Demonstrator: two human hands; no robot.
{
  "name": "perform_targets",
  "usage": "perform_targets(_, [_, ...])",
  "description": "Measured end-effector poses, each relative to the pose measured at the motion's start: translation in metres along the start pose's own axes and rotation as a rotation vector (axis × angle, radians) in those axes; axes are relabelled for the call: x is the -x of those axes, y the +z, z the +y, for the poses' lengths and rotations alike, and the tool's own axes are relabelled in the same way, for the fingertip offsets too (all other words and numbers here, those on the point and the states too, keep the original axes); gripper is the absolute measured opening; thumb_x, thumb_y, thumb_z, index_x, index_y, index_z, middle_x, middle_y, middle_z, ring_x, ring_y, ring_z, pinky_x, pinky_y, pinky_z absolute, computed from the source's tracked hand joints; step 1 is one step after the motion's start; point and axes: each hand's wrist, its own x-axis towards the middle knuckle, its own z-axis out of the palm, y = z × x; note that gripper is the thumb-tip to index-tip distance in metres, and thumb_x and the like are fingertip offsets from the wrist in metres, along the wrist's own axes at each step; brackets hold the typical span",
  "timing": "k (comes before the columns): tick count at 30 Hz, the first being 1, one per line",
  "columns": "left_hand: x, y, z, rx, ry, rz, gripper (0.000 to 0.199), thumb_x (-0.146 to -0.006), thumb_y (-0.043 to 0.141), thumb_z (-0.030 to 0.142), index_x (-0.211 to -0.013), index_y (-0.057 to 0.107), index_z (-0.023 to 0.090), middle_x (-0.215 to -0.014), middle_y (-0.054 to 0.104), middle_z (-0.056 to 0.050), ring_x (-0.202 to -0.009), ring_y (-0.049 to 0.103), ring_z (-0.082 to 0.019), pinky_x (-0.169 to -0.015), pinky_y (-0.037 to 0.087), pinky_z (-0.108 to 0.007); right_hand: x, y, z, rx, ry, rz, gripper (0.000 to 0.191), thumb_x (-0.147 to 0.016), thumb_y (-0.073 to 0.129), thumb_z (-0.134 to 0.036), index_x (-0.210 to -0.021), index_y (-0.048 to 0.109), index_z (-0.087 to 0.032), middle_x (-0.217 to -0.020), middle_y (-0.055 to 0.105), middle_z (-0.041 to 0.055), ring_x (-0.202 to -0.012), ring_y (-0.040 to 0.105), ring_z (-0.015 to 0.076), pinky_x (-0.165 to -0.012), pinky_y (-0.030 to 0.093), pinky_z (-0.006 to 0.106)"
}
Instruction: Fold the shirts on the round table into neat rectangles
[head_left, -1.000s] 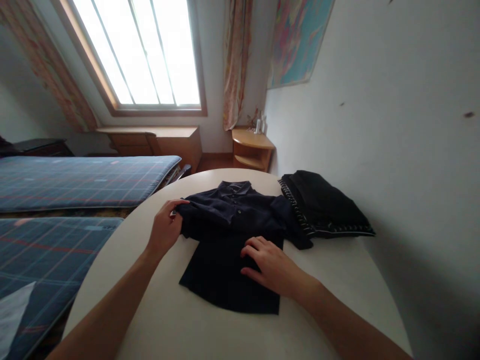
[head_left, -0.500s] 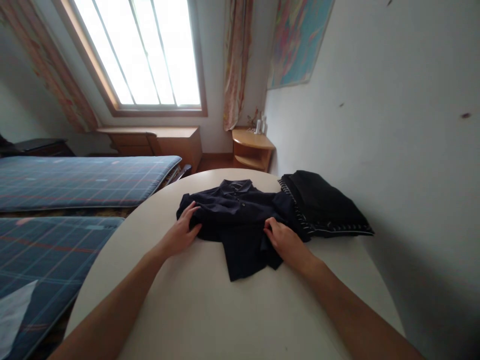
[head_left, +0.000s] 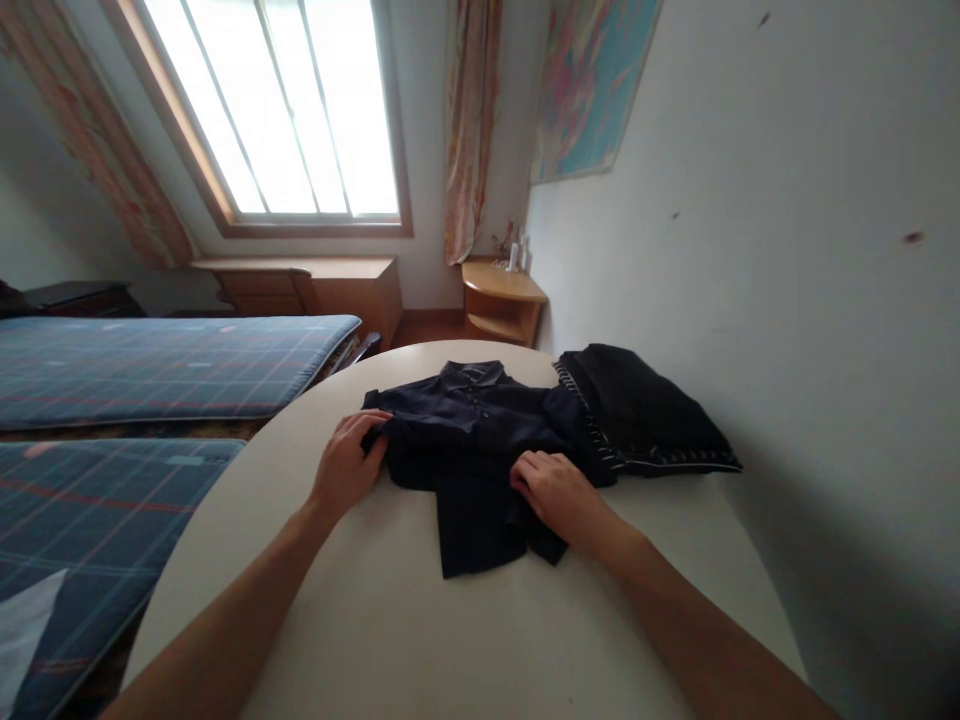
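A dark navy polo shirt (head_left: 480,440) lies on the pale round table (head_left: 390,620), its collar at the far side and buttons facing up. Part of its lower cloth hangs toward me in a narrow flap. My left hand (head_left: 349,460) grips the shirt's left edge between thumb and fingers. On the right side of the flap, my right hand (head_left: 555,495) pinches the cloth with its fingers bent. The fingertips of the right hand are partly hidden in the dark fabric.
A stack of folded black clothes (head_left: 645,410) with striped edging sits at the table's right, touching the shirt's sleeve. Blue plaid mattresses (head_left: 150,365) stand to the left. A corner shelf (head_left: 502,285) and a desk (head_left: 322,270) are beyond the table. The white wall (head_left: 735,250) rises on the right.
My left hand has shifted slightly left and closed on the shirt's edge. My right hand has moved a little left and nearer, and the flap's lower end has shifted toward me.
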Motion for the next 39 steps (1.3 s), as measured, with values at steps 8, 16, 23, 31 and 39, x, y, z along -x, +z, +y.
perform_targets(8, [-0.006,-0.010,0.007,0.104,-0.268,0.174,0.021,-0.084,0.055,0.028,-0.098,0.068,0.019,-0.103,0.074,-0.006,-0.091,0.069,-0.022,-0.086,0.055,-0.036,0.008,-0.030,0.014,-0.347,0.136,0.423,0.015,-0.103,0.041,-0.029,-0.103,0.055,-0.023,-0.106,0.073,0.0070,-0.097,0.068,0.0226,-0.089,0.050,0.037])
perform_targets(16, [-0.007,-0.009,0.002,0.215,-0.376,0.087,0.028,-0.079,0.055,0.030,-0.101,0.067,0.018,-0.098,0.074,-0.007,-0.092,0.069,-0.025,-0.085,0.057,-0.039,0.011,-0.031,0.050,-0.336,0.383,0.413,0.023,-0.096,0.044,-0.026,-0.102,0.066,-0.023,-0.096,0.074,0.0068,-0.088,0.070,0.0241,-0.082,0.053,0.036])
perform_targets(23, [-0.003,-0.019,0.025,0.148,0.226,-0.141,0.028,-0.088,0.053,0.021,-0.112,0.065,0.021,-0.117,0.069,-0.007,-0.119,0.059,-0.025,-0.110,0.042,-0.044,0.010,-0.037,0.040,-0.304,0.256,0.372,0.022,-0.087,0.050,-0.015,-0.085,0.071,-0.023,-0.097,0.068,0.0062,-0.092,0.065,0.0224,-0.088,0.052,0.037])
perform_targets(31, [0.008,-0.016,0.047,0.020,0.280,-0.527,0.019,-0.092,0.052,0.028,-0.094,0.071,0.024,-0.082,0.073,-0.003,-0.072,0.068,-0.018,-0.071,0.052,-0.030,0.017,-0.029,0.015,-0.350,-0.034,0.034,0.065,-0.078,0.076,-0.049,-0.135,0.056,-0.024,-0.148,0.049,0.0116,-0.131,0.051,0.0289,-0.110,0.041,0.046])
perform_targets(39, [0.008,-0.012,0.056,-0.036,0.119,-0.547,0.028,-0.096,0.050,0.036,-0.115,0.068,0.028,-0.104,0.073,-0.003,-0.077,0.070,-0.018,-0.071,0.054,-0.028,0.012,-0.037,0.013,-0.195,-0.092,-0.062,0.009,-0.082,0.068,-0.022,-0.090,0.071,-0.022,-0.089,0.072,0.0029,-0.090,0.064,0.0210,-0.087,0.043,0.038])
